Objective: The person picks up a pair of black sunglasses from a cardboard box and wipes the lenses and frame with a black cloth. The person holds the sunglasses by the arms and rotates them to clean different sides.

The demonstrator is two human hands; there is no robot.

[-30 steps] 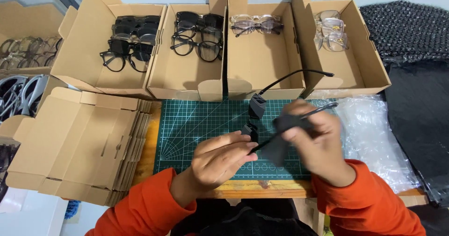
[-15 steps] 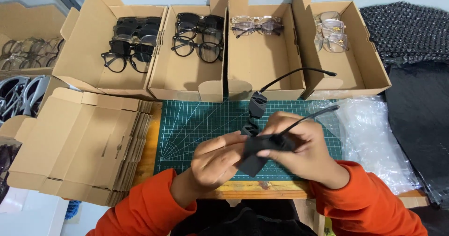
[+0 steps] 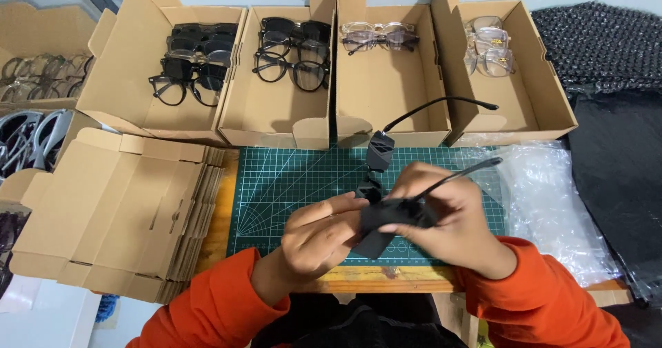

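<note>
I see four open cardboard boxes in a row along the far edge of the table. The leftmost box (image 3: pixel 131 65) holds several black-framed glasses (image 3: pixel 189 65); the second box (image 3: pixel 276 117) holds more dark frames (image 3: pixel 293 55) crowded at its far end; the third box (image 3: pixel 386 93) has two clear frames (image 3: pixel 376 36) at the back and bare floor in front; the fourth box (image 3: pixel 520 93) holds pale clear frames (image 3: pixel 488 48) stacked at the back.

Over the green cutting mat (image 3: pixel 289 189), my left hand (image 3: pixel 321 241) and right hand (image 3: pixel 445 217) are both closed on a pair of black glasses (image 3: pixel 379 175), with a dark cloth (image 3: pixel 383 224) pinched between the fingers; how much of the frame the cloth wraps I cannot quite tell. The temple arms stick out to the right, one reaching over the third box's front wall.

A stack of flat cardboard blanks (image 3: pixel 110 210) lies just beside the mat's left edge, and clear plastic bags (image 3: pixel 552 203) overlap its right edge. The mat's left half lies bare.
</note>
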